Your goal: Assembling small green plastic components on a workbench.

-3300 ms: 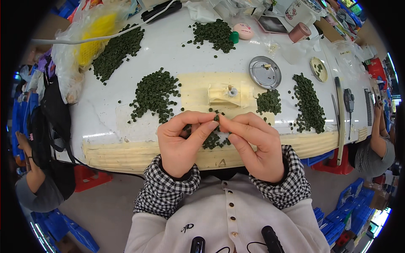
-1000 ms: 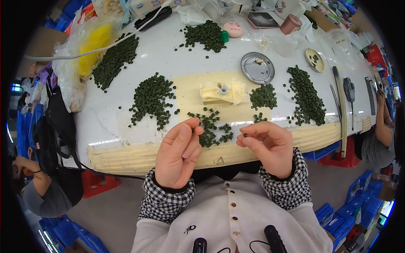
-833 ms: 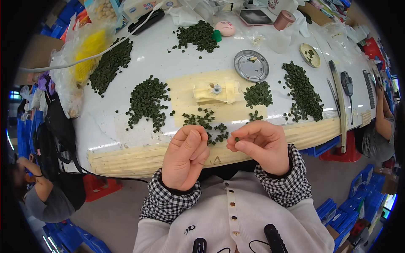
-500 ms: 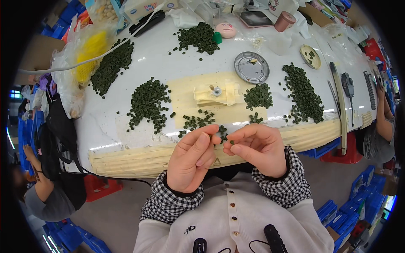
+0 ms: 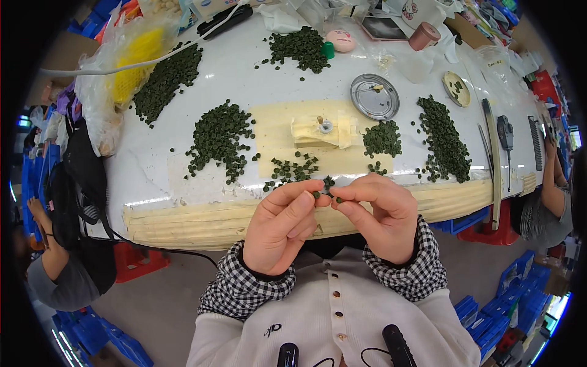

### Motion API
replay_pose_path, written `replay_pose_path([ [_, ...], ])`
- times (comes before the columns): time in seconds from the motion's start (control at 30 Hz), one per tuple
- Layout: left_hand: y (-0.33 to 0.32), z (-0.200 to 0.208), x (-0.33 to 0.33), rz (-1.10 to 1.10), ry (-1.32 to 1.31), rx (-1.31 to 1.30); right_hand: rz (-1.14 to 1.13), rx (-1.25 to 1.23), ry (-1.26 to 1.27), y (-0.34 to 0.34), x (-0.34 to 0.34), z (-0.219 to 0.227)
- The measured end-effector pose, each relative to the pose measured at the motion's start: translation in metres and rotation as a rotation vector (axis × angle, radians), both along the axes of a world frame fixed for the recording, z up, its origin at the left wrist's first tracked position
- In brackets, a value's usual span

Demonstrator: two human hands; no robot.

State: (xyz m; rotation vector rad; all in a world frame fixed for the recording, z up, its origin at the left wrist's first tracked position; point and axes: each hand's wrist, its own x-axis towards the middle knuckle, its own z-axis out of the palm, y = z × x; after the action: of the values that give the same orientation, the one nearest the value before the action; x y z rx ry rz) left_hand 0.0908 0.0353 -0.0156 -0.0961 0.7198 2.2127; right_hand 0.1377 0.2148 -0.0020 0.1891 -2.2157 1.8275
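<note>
Just over the table's near edge, my left hand pinches a small dark green round piece between thumb and forefinger. Close beside it, my right hand holds another small green piece in its fingertips. The two sets of fingertips almost meet. Beyond them lies a loose group of green spool-like pieces. A taped, cream-coloured block with a small metal fitting stands on a yellowish sheet.
Piles of green pieces lie at left, far left, back and right. A round metal lid and a cream dish sit to the right. A long strip crosses the padded edge. Other people sit at both sides.
The view has shifted slightly. My fingertips have turned a little, and the green piece in my left hand now shows more plainly. Both hands keep their pinch.
</note>
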Motion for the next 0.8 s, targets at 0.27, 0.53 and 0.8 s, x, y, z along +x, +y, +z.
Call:
replay_pose_path([
  [0.27, -0.0003, -0.0014, 0.0012, 0.027, 0.016, -0.038, -0.032, 0.052, 0.019, -0.0036, -0.0017, 0.0013],
  [0.53, 0.0060, -0.0007, 0.0046, 0.036, 0.043, -0.115, -0.070, 0.193, 0.077, -0.0053, -0.0014, 0.0025],
  [0.8, 0.0082, -0.0007, 0.0077, 0.048, 0.083, -0.195, -0.084, 0.257, 0.118, -0.0063, 0.0010, 0.0006],
])
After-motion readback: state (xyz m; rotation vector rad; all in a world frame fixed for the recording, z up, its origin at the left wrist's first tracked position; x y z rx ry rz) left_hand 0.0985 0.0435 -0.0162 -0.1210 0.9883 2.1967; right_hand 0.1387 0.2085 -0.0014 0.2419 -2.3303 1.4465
